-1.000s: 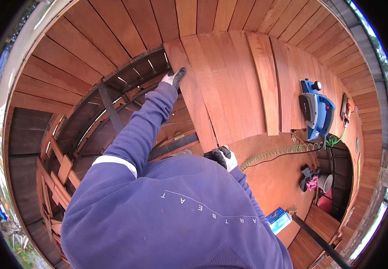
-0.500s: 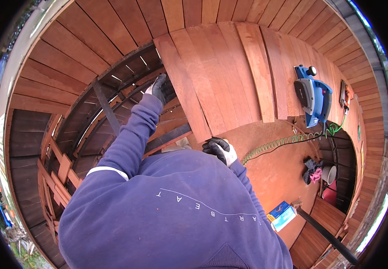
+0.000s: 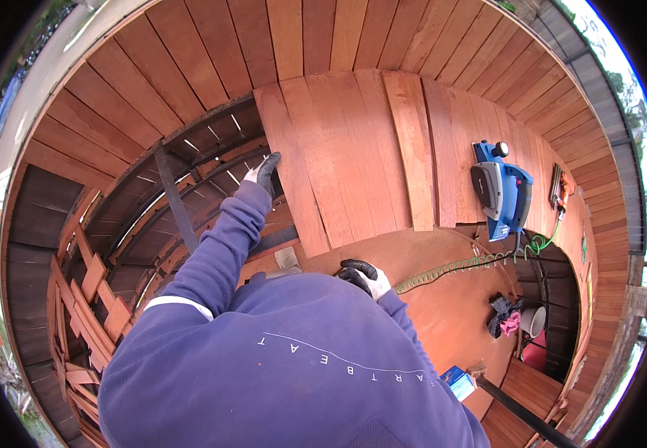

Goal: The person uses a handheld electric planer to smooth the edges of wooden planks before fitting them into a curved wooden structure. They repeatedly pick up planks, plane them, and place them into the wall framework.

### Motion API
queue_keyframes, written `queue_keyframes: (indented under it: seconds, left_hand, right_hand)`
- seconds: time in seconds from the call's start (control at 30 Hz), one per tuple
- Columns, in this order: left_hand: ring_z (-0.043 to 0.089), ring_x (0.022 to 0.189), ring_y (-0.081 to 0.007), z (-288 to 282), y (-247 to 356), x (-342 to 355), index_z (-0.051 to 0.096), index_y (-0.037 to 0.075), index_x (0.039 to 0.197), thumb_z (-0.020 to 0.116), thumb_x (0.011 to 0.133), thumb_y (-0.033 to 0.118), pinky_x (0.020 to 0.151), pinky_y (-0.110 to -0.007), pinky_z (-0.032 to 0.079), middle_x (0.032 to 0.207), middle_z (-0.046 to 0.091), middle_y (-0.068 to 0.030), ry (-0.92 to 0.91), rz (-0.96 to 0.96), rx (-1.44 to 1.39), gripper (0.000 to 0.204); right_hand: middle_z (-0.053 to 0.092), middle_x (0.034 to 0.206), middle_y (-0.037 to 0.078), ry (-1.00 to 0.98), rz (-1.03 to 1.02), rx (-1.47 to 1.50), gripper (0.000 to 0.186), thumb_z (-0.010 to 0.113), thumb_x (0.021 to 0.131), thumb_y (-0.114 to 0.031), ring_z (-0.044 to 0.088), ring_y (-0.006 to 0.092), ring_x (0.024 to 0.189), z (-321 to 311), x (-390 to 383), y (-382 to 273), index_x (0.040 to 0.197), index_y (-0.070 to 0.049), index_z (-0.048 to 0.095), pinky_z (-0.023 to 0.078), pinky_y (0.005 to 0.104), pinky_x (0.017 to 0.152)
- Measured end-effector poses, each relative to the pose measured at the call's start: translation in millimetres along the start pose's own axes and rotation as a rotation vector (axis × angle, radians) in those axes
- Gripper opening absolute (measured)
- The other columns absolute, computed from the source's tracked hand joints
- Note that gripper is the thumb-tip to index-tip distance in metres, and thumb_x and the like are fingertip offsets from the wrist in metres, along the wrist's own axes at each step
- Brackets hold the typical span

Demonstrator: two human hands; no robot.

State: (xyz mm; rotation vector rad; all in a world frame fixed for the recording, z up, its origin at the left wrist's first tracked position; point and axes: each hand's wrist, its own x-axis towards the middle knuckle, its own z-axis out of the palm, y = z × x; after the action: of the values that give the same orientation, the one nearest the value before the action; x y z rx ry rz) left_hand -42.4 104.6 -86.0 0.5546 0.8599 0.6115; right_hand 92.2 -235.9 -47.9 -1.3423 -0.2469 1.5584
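Observation:
My left hand [image 3: 266, 173], in a dark glove with a white cuff, is at the left edge of a wooden plank [image 3: 293, 164]. Its fingers are closed on that edge, beside the open dark framework [image 3: 178, 196]. The plank is the leftmost of several laid side by side. Close to my torso is my right hand [image 3: 364, 278], gloved the same way. Its fingers are curled, and what they may hold is hidden. It sits just short of the planks' near ends, apart from them, above a brown panel [image 3: 435, 299].
A blue power planer [image 3: 504, 193] stands on the planks, right of a raised loose board [image 3: 411, 149]. Beyond it lies an orange tool [image 3: 559, 190] with a green coiled hose [image 3: 450, 269]. Wood offcuts [image 3: 88, 306] are piled left. A bucket [image 3: 533, 321] and blue box [image 3: 458, 381] are right.
My right hand has come away from the planks' near ends. My left hand stays at the plank's left edge. The whole view has shifted, with the planks now lower in it.

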Motion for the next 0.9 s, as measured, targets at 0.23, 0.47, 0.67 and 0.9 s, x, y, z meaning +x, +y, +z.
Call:
queue_keyframes:
  seconds: [0.23, 0.47, 0.67, 0.9]
  left_hand:
    - [0.059, 0.078, -0.019, -4.4, -4.7, -14.2, 0.061, 0.003, 0.093, 0.057, 0.091, 0.035, 0.074, -0.034, 0.047, 0.086, 0.063, -0.0086, 0.189, 0.368, 0.681, 0.032]
    - [0.059, 0.073, -0.0202, 27.2, 26.0, -83.5, 0.06, 0.0, 0.088, 0.058, 0.089, 0.037, 0.07, -0.034, 0.047, 0.081, 0.062, -0.0116, 0.341, 0.486, 0.577, 0.037]
    - [0.056, 0.074, -0.0125, 63.4, 25.8, -88.2, 0.058, 0.003, 0.085, 0.06, 0.089, 0.034, 0.07, -0.028, 0.045, 0.081, 0.06, -0.0042, 0.175, 0.504, 0.405, 0.032]
    - [0.055, 0.07, -0.0119, 146.9, -2.8, -59.5, 0.061, 0.006, 0.087, 0.064, 0.088, 0.033, 0.063, -0.028, 0.046, 0.08, 0.061, -0.0008, 0.052, 0.429, 0.475, 0.026]
  right_hand:
    - [0.063, 0.073, 0.004, 0.414, -0.216, -0.172, 0.016, 0.066, 0.086, -0.013, 0.057, 0.0096, 0.059, -40.3, -39.2, -46.4, 0.095, 0.0, 0.064, 0.047, 0.0228, 0.053]
    - [0.061, 0.071, 0.009, 0.545, -0.332, 0.11, 0.024, 0.066, 0.087, -0.02, 0.057, 0.0147, 0.055, -94.2, -29.3, -84.3, 0.097, 0.001, 0.06, 0.05, 0.0267, 0.051]
    - [0.061, 0.079, 0.015, 0.546, -0.161, 0.421, 0.046, 0.059, 0.089, -0.038, 0.059, 0.0239, 0.055, -120.7, 1.5, -94.6, 0.11, 0.003, 0.054, 0.053, 0.0351, 0.051]
    - [0.058, 0.079, 0.017, 0.522, -0.203, 0.456, 0.033, 0.062, 0.088, -0.034, 0.057, 0.024, 0.058, -147.4, 15.2, -105.1, 0.104, -0.007, 0.054, 0.052, 0.038, 0.055]
